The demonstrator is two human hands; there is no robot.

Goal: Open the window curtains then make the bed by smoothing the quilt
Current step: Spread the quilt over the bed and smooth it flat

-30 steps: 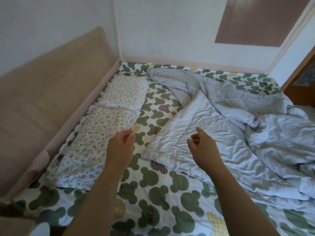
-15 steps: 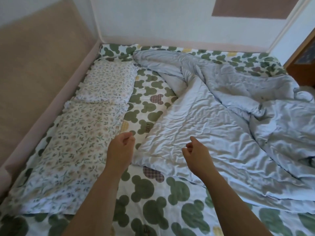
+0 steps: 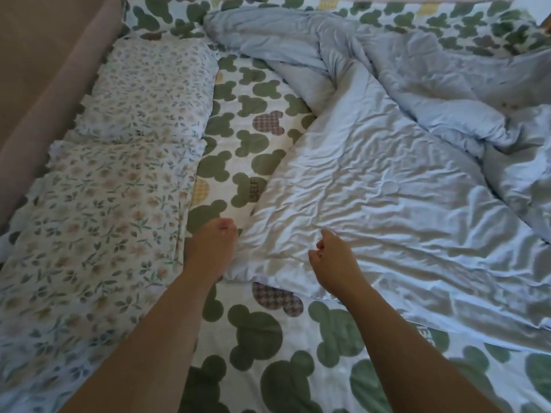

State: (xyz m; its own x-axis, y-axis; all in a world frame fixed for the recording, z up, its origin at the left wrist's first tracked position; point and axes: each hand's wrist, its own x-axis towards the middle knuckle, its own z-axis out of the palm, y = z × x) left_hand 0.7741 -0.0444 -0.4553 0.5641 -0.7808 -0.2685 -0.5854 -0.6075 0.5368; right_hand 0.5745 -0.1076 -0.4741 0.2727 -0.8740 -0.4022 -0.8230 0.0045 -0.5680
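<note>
A crumpled pale blue quilt [image 3: 387, 180] lies bunched across the right half of the bed, its near left corner flat on the sheet. My left hand [image 3: 210, 248] hovers at that corner's left edge with its fingers curled together, and I see no fabric in it. My right hand [image 3: 335, 263] is over the quilt just inside the corner, fingers curled, thumb raised, holding nothing that I can see. No window or curtain is in view.
Two floral pillows [image 3: 143, 93] [image 3: 89, 234] lie end to end along the left side, against a padded beige headboard [image 3: 44, 70]. The white sheet with green bear-head shapes [image 3: 259, 338] shows between the pillows and the quilt and along the near edge.
The view has tilted down and moved closer to the bed, so the wall is out of sight. Both hands have dropped toward the quilt's near left corner.
</note>
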